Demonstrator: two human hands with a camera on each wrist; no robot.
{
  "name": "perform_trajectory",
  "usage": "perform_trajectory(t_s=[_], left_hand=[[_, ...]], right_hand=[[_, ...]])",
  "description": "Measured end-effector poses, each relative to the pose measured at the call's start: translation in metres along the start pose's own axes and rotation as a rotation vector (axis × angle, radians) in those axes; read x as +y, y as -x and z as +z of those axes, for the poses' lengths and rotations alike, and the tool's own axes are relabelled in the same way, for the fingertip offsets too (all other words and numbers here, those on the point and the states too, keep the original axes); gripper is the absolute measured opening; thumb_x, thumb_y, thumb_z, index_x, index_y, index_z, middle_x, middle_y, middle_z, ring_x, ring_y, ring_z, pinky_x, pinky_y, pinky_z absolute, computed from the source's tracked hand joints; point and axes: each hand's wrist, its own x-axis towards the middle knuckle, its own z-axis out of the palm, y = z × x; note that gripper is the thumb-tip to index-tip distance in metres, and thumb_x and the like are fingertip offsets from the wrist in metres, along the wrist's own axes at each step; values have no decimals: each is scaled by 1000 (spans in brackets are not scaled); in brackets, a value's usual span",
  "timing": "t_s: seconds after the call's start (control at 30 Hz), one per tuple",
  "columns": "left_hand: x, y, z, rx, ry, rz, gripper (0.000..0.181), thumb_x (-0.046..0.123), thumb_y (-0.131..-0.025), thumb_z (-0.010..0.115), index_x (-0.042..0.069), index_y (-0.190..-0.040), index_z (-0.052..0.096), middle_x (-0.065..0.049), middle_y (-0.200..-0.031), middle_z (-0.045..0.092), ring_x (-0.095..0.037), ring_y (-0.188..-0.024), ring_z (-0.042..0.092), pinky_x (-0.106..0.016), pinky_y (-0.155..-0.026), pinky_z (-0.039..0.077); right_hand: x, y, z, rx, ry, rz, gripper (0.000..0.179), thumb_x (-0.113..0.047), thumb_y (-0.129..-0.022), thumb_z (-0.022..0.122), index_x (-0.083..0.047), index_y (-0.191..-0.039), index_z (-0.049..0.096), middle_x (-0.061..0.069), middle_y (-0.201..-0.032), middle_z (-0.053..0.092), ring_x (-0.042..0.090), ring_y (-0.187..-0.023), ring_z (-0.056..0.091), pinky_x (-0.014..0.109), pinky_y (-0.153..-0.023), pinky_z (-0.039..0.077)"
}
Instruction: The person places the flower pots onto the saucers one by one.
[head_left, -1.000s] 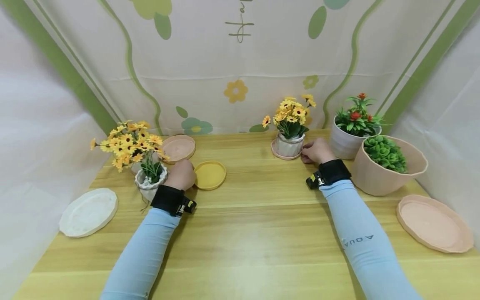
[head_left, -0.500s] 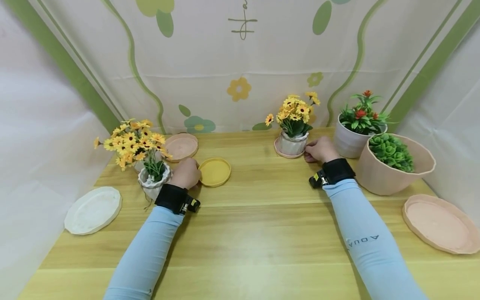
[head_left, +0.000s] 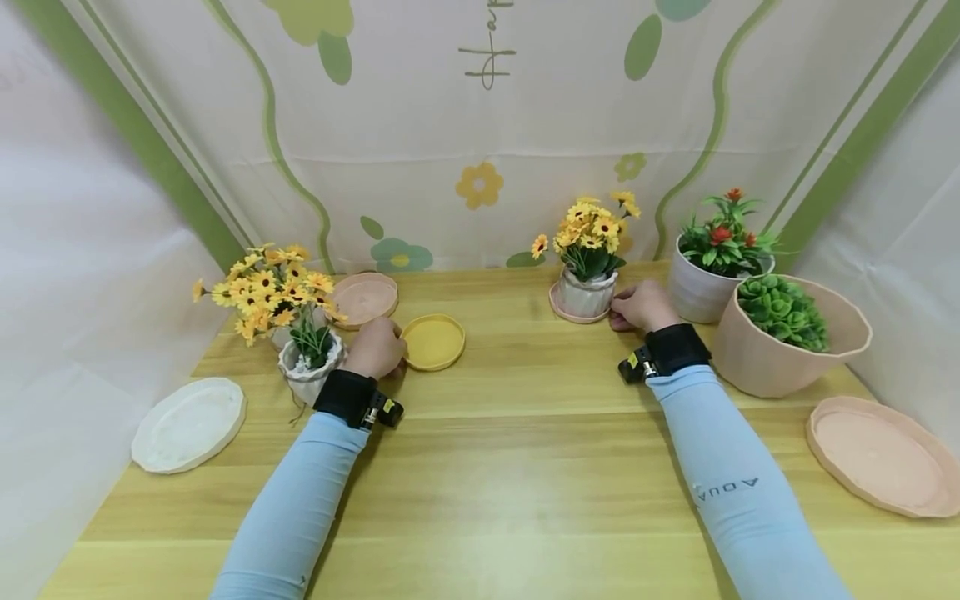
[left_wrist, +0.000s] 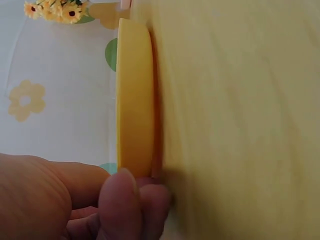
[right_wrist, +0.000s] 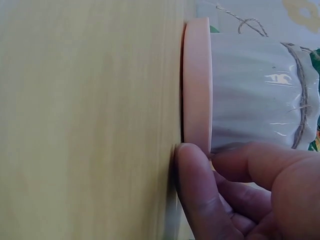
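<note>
In the head view my left hand reaches past a ruffled white pot of yellow daisies. Thumb and fingers pinch the near rim of a round yellow saucer, which lies flat or almost flat on the table. To the right, my right hand holds the edge of a small pink saucer between thumb and forefinger. Upon that saucer stands a white pot tied with twine, filled with yellow daisies. Its base rests inside the rim. The remaining fingers of both hands are curled under.
A white saucer lies at the left, and a pink saucer at the back left. On the right stand a white pot with red flowers, a large pink pot with a green plant, and a wide pink saucer.
My left hand and the yellow saucer have shifted slightly away and to the right. The right hand stays at the small pink saucer. The head view has swung a little.
</note>
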Motion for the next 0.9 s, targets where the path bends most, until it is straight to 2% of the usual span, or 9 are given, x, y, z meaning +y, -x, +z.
perform_trajectory(t_s=[0.17, 0.37, 0.57, 0.67, 0.8, 0.9], left_hand=[[9, -5, 1, 19, 55, -3, 26, 4, -97, 48, -6, -116, 64, -10, -66, 67, -18, -50, 64, -28, -51, 52], [20, -15, 1, 33, 121, 17, 31, 5, -98, 49, -9, -122, 60, -11, -69, 68, -20, -52, 66, -26, -50, 53], [31, -32, 5, 52, 181, 15, 23, 5, -98, 51, -5, -112, 67, -11, -69, 68, -17, -52, 65, -26, -51, 53], [38, -43, 8, 51, 206, 9, 24, 5, -98, 52, -6, -114, 66, -12, -70, 69, -17, -52, 65, -26, -52, 54], [48, -58, 12, 38, 206, -3, 22, 6, -98, 53, -5, -112, 66, -12, -72, 70, -17, -52, 66, -26, -52, 55], [54, -70, 13, 21, 193, -23, 18, 5, -99, 53, -4, -104, 68, -13, -73, 69, -17, -52, 65, -26, -52, 55]], right_hand=[[2, 0, 0, 10, -11, 0, 35, -8, -100, 54, 16, -125, 57, 11, -79, 69, 12, -60, 69, 28, -61, 59], [2, -2, 1, 6, -38, 16, 34, -8, -100, 53, 15, -125, 58, 11, -79, 69, 12, -59, 69, 28, -61, 59], [3, -4, 2, 6, -41, 25, 35, -8, -100, 52, 15, -125, 58, 11, -79, 69, 12, -61, 69, 29, -63, 59], [3, -4, 2, 7, -50, 33, 35, -8, -100, 52, 15, -126, 57, 11, -79, 68, 12, -62, 69, 28, -63, 59], [3, -2, 1, 0, -80, 32, 35, -7, -100, 51, 16, -127, 56, 10, -79, 68, 12, -61, 69, 28, -63, 59], [3, -1, 1, 0, -91, 25, 35, -6, -100, 52, 16, -127, 56, 10, -78, 68, 12, -60, 69, 28, -63, 59]])
